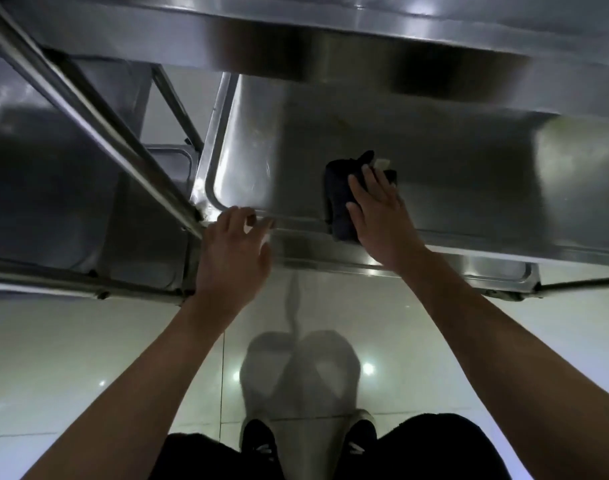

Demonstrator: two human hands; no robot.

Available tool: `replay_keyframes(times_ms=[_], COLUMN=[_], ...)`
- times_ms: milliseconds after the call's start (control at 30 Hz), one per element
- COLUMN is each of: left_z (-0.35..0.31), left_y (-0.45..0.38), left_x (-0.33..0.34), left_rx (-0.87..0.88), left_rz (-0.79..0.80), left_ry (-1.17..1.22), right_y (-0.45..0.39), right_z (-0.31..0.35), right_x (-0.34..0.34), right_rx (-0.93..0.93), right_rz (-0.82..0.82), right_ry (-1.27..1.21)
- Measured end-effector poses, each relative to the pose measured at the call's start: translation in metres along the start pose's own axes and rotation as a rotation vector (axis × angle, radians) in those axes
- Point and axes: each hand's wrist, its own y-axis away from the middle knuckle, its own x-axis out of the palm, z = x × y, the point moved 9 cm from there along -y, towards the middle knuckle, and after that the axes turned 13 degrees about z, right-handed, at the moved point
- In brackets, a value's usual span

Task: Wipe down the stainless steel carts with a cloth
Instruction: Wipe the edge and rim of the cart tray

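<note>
The right hand (382, 216) lies flat and spread on a dark cloth (341, 199), pressing it down onto the lower shelf (469, 188) of a steel cart; the fingers are apart and extended, not curled around the cloth, so it is pinned under the palm and not clamped. The cloth is bunched, sticking out past the fingertips and to the left of the hand, with its near end reaching the shelf's front rim. A small pale patch shows at the cloth's far edge, just beyond the fingertips; what it is cannot be told. The left hand (233, 251) rests on the shelf's near left corner, well to the left of the cloth, its fingers loosely curled over the rim and holding nothing. Just left of that hand a steel post (88, 109) of the cart slants away. Above both hands the upper shelf (365, 46) overhangs. Below the arms lie a glossy tiled floor (88, 358) and two dark shoes (259, 441).
</note>
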Motion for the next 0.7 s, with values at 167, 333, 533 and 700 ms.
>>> replay_keyframes(times_ms=[167,333,533,700], left_z=[0.006,0.007,0.017,0.016], left_y=[0.007,0.008,0.016,0.017], left_x=[0.007,0.017,0.024,0.023], left_rx=[-0.049,0.024,0.04,0.059], left_rz=[-0.151,-0.269,-0.358,-0.289], left_ry=[-0.014,0.0,0.073,0.018], right_y=[0.009,-0.003,-0.012,-0.004], right_z=[0.003,0.006,0.019,0.014], right_x=[0.0,0.016,0.022,0.019], right_rx=[-0.077,-0.08,-0.065,-0.061], right_rz=[-0.117,-0.036,-0.048,-0.011], right_ry=[0.064,0.024,0.006,-0.058])
